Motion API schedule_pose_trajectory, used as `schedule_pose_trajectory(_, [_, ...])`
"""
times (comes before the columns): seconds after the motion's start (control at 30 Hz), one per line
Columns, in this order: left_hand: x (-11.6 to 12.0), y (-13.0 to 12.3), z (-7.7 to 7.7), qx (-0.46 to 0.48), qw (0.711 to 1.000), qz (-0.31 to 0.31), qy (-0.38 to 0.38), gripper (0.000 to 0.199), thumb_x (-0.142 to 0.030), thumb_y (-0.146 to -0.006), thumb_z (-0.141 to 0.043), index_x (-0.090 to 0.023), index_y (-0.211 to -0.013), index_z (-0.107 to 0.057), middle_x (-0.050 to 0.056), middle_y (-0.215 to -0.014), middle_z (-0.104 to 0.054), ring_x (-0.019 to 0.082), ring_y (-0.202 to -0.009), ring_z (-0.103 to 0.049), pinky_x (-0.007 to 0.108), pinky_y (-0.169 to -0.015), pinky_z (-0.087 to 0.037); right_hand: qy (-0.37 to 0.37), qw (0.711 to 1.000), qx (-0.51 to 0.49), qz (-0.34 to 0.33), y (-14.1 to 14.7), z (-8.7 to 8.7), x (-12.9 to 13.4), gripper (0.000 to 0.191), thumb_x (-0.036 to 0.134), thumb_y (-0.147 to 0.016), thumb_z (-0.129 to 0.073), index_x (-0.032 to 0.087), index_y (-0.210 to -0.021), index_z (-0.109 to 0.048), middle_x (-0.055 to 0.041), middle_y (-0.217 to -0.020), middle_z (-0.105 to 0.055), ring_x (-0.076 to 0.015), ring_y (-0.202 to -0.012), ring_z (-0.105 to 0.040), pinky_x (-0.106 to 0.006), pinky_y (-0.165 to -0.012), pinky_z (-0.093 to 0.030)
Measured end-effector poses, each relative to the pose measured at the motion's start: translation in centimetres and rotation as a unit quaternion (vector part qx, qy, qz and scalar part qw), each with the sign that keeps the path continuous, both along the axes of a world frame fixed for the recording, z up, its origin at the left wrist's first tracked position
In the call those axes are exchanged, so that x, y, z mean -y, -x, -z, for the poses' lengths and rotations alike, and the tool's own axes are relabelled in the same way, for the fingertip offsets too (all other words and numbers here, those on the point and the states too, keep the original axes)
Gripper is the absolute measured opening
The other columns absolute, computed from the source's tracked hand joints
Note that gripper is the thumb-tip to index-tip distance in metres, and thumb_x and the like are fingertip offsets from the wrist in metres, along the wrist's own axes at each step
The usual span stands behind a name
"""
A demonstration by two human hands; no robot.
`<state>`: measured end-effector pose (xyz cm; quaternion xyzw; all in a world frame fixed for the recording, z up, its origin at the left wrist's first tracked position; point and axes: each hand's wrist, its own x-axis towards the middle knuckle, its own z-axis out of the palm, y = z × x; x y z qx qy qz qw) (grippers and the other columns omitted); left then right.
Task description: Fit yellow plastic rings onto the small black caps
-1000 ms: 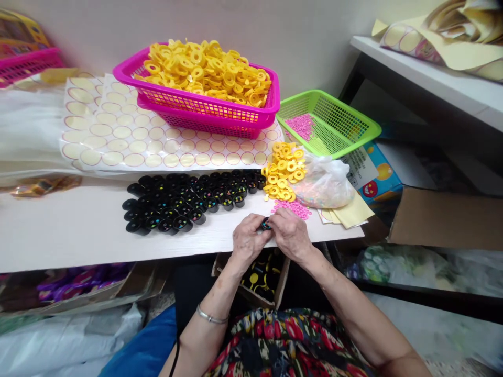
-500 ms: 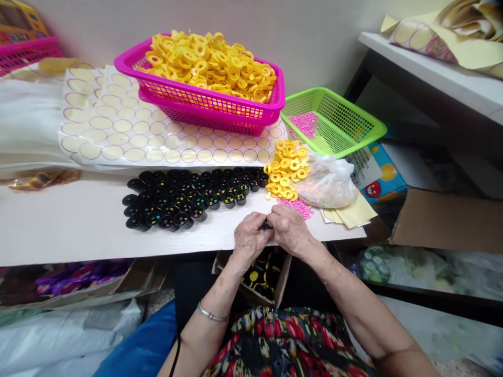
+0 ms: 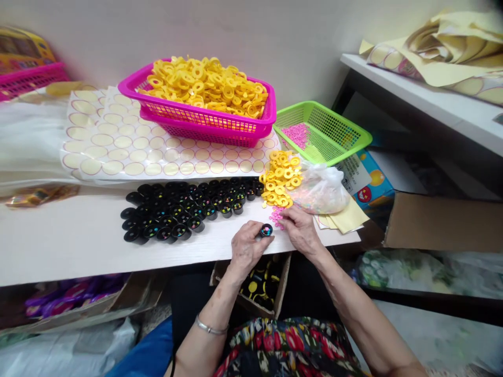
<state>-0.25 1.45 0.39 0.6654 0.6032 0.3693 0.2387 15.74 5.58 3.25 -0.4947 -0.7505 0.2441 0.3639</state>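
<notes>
Black cup [image 3: 266, 230], coloured bits showing inside, sits pinched in the left hand [image 3: 247, 246] at the table [image 3: 78, 241] edge, just right of the rows of cups [image 3: 184, 207]. Right hand [image 3: 301, 230] has its fingertips closed on the pink beads [image 3: 277, 213]. Filling looks underway; next, I'd say, a bead into that cup.

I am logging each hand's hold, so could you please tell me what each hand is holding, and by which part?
The left hand holds a small black cup by its side wall, open top up. The right hand holds nothing clearly; its fingers touch the pink beads.
</notes>
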Motion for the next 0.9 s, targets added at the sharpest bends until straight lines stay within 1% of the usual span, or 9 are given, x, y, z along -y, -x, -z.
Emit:
schedule_pose_trajectory(0.1, [-0.1, 0.1, 0.2, 0.001, 1.0, -0.007, -0.006, 0.015, -0.032, -0.069, -0.065, -0.022, -0.081, -0.063, -0.001, -0.078, -0.058, 0.014, -0.075, -0.054, 0.023, -0.066, -0.041, -0.05, 0.989, 0.108, 0.086, -0.5, 0.0, -0.9, 0.016, 0.016, -0.08, -0.047, 0.016, -0.085, -0.062, -0.0049, -0.081, -0.054, -0.0168, -0.08, -0.05, -0.028, -0.072, -0.039])
schedule_pose_trajectory(0.2, [-0.2, 0.1, 0.3, 0.005, 1.0, -0.006, -0.009, 0.016, -0.032, -0.068, -0.065, -0.021, -0.079, -0.062, -0.001, -0.075, -0.056, 0.013, -0.071, -0.053, 0.023, -0.064, -0.041, -0.079, 0.966, 0.22, 0.114, -0.3, -0.3, -1.8, 0.014, 0.02, -0.081, -0.048, 0.016, -0.081, -0.061, -0.0071, -0.084, -0.053, -0.0195, -0.085, -0.047, -0.029, -0.072, -0.037])
schedule_pose_trajectory(0.3, [-0.2, 0.1, 0.3, 0.01, 1.0, -0.01, -0.005, 0.015, -0.031, -0.067, -0.066, -0.021, -0.078, -0.062, -0.002, -0.075, -0.056, 0.012, -0.07, -0.053, 0.023, -0.063, -0.041, -0.091, 0.946, 0.288, 0.115, 0.5, -0.6, -2.5, 0.014, 0.027, -0.081, -0.051, 0.017, -0.079, -0.06, -0.0084, -0.087, -0.053, -0.021, -0.085, -0.044, -0.029, -0.071, -0.035])
schedule_pose_trajectory(0.37, [-0.2, 0.2, 0.3, 0.011, 1.0, -0.01, -0.002, 0.015, -0.029, -0.066, -0.066, -0.021, -0.078, -0.061, -0.002, -0.076, -0.057, 0.012, -0.069, -0.053, 0.022, -0.063, -0.041, -0.093, 0.938, 0.316, 0.108, 1.1, -0.6, -2.9, 0.014, 0.028, -0.08, -0.052, 0.016, -0.081, -0.059, -0.0093, -0.091, -0.053, -0.0215, -0.085, -0.044, -0.03, -0.07, -0.034])
schedule_pose_trajectory(0.57, [-0.2, 0.4, 0.4, 0.014, 1.0, -0.005, 0.006, 0.017, -0.029, -0.066, -0.066, -0.021, -0.08, -0.062, -0.002, -0.078, -0.058, 0.012, -0.071, -0.053, 0.022, -0.064, -0.041, -0.087, 0.919, 0.374, 0.092, 2.2, 0.2, -3.9, 0.015, 0.013, -0.08, -0.047, 0.014, -0.081, -0.062, -0.0125, -0.091, -0.054, -0.0228, -0.085, -0.043, -0.032, -0.065, -0.033])
schedule_pose_trajectory(0.67, [-0.3, 0.5, 0.7, 0.022, 1.0, -0.003, 0.004, 0.019, -0.029, -0.066, -0.067, -0.021, -0.083, -0.063, -0.002, -0.078, -0.058, 0.012, -0.07, -0.052, 0.023, -0.064, -0.042, -0.095, 0.921, 0.369, 0.084, 2.2, 0.4, -4.1, 0.016, 0.011, -0.078, -0.047, 0.014, -0.08, -0.062, -0.0124, -0.091, -0.055, -0.0226, -0.085, -0.045, -0.031, -0.065, -0.033])
schedule_pose_trajectory(0.77, [-0.4, 0.5, 1.2, 0.044, 0.999, -0.016, 0.001, 0.032, -0.03, -0.062, -0.071, -0.02, -0.091, -0.063, -0.001, -0.078, -0.057, 0.011, -0.067, -0.05, 0.023, -0.063, -0.043, -0.094, 0.936, 0.323, 0.1, 1.7, 0.0, -4.0, 0.016, 0.011, -0.079, -0.045, 0.014, -0.077, -0.061, -0.0113, -0.088, -0.056, -0.0213, -0.084, -0.046, -0.031, -0.066, -0.034])
schedule_pose_trajectory(0.83, [-0.5, 0.5, 1.3, 0.076, 0.997, -0.029, -0.004, 0.046, -0.032, -0.057, -0.075, -0.019, -0.099, -0.061, -0.001, -0.079, -0.057, 0.011, -0.065, -0.048, 0.024, -0.063, -0.043, -0.075, 0.96, 0.245, 0.111, 1.2, -0.8, -3.7, 0.018, 0.012, -0.08, -0.042, 0.015, -0.074, -0.059, -0.0091, -0.084, -0.056, -0.0191, -0.082, -0.047, -0.029, -0.068, -0.034])
schedule_pose_trajectory(0.9, [-0.5, 0.5, 1.0, 0.134, 0.99, -0.04, -0.004, 0.055, -0.034, -0.052, -0.078, -0.018, -0.102, -0.061, 0.0, -0.082, -0.058, 0.011, -0.064, -0.047, 0.024, -0.063, -0.043, -0.018, 0.988, 0.118, 0.101, 0.7, -1.6, -3.0, 0.018, 0.015, -0.08, -0.042, 0.015, -0.067, -0.056, -0.0052, -0.077, -0.055, -0.0159, -0.076, -0.047, -0.027, -0.067, -0.034])
